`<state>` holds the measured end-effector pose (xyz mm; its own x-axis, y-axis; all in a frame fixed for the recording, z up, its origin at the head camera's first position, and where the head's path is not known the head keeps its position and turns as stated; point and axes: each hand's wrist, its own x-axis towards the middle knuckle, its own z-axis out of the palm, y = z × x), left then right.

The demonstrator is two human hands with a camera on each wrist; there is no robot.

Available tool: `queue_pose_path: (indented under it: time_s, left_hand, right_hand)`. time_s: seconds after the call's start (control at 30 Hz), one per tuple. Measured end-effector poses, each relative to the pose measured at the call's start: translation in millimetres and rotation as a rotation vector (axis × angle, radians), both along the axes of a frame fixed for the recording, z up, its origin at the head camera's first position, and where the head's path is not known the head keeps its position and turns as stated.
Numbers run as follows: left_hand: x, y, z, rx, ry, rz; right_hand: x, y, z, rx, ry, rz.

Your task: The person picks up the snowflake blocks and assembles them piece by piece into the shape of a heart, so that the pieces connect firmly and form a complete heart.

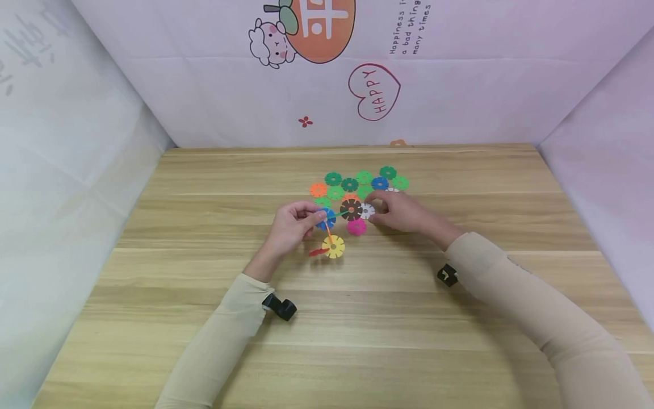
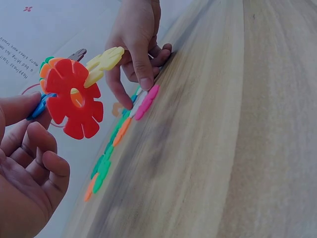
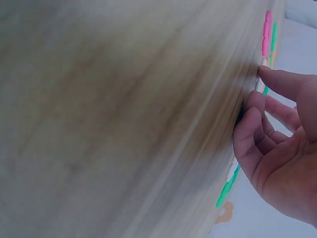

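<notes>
My left hand (image 1: pixel 292 228) pinches a blue notched plastic disc (image 1: pixel 327 221) between thumb and fingers, above the table. Joined to it is a chain of snowflake discs: an orange one seen edge-on (image 1: pixel 328 232), a yellow one (image 1: pixel 338 251), a red one (image 2: pixel 60 94), a green one edge-on (image 1: pixel 338 214) and a brown one (image 1: pixel 347 216). Low at the tabletop, my right hand (image 1: pixel 401 211) grips a white disc (image 1: pixel 367 212) by its edges with thumb and forefinger. A pink disc (image 1: pixel 356 228) lies beside the white one; the brown disc overlaps it in the head view.
Beyond the hands, several loose discs lie flat on the wooden table (image 1: pixel 357 318), among them a dark green one (image 1: pixel 333 179), an orange one (image 1: pixel 318 190) and a blue one (image 1: pixel 380 183). A printed white cloth (image 1: pixel 204 96) stands behind the table.
</notes>
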<state>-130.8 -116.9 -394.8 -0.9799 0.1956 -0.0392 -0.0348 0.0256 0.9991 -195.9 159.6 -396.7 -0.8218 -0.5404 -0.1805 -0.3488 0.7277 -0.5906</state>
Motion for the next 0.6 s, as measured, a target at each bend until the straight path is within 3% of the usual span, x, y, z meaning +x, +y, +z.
queue_pose_path:
  time_s: [0.3, 0.6]
  left_hand:
    - [-0.1, -1, -2.9, -0.003, -0.013, 0.012]
    - [0.3, -1, -2.5, 0.007, -0.003, 0.009]
  right_hand:
    - [-0.1, 2, 0.9, -0.021, -0.042, -0.024]
    - [15.5, 10, 5.6, -0.075, -0.050, -0.034]
